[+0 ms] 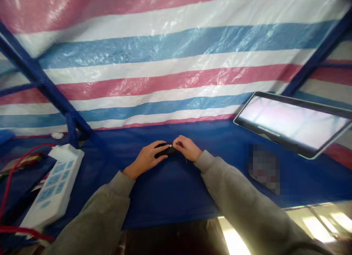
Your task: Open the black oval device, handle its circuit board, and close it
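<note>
A small dark object [164, 151] with a white spot near its right end lies low over the blue table surface; its exact kind cannot be made out. My left hand [147, 158] grips its left side, fingers over the top and thumb along the near edge. Close by on the right, my right hand [187, 148] is closed in a pinch at the object's right end, beside the white spot. Whatever is between those fingertips is hidden or too small to name. Both forearms, in grey sleeves, reach in from the near side.
To the left lies a white power strip [56, 185] with a red cable [11, 174] near it. A framed screen [294, 117] leans at the right, and a blurred-out item [265, 170] is in front of it. Blue poles [52, 86] and a striped tarp [176, 57] stand behind the blue table [167, 196].
</note>
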`<state>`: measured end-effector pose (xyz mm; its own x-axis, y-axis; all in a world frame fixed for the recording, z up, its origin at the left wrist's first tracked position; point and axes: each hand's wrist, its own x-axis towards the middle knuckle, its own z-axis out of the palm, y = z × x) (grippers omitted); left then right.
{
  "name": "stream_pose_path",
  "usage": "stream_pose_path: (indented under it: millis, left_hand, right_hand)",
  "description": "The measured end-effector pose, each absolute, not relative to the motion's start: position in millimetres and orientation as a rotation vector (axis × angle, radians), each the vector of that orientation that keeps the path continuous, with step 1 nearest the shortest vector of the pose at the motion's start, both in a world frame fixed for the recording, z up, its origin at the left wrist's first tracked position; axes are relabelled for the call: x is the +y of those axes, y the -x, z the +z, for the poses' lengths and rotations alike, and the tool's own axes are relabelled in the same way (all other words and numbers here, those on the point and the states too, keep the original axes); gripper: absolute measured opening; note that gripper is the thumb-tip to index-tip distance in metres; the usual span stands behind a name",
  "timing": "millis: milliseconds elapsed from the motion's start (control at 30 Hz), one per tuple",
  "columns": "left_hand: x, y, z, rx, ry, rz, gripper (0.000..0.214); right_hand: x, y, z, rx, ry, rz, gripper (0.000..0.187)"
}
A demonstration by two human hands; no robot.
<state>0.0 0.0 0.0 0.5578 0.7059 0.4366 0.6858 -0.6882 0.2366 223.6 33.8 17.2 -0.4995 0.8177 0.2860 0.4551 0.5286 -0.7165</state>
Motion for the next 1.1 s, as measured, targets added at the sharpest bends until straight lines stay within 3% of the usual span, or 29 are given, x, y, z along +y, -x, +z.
stream_pose_path:
  millis: [933,1100]
  left_hand:
    - [1,-5,6,1.293,-2.765,0.739,0.038]
    - [0,-6,6,1.281,-2.772,0.747,0.038]
  right_hand:
    - [46,-228,6,-1.997,1.161,0.801,0.007]
    - [48,-226,0,-1.88,1.162,0.902,0.014]
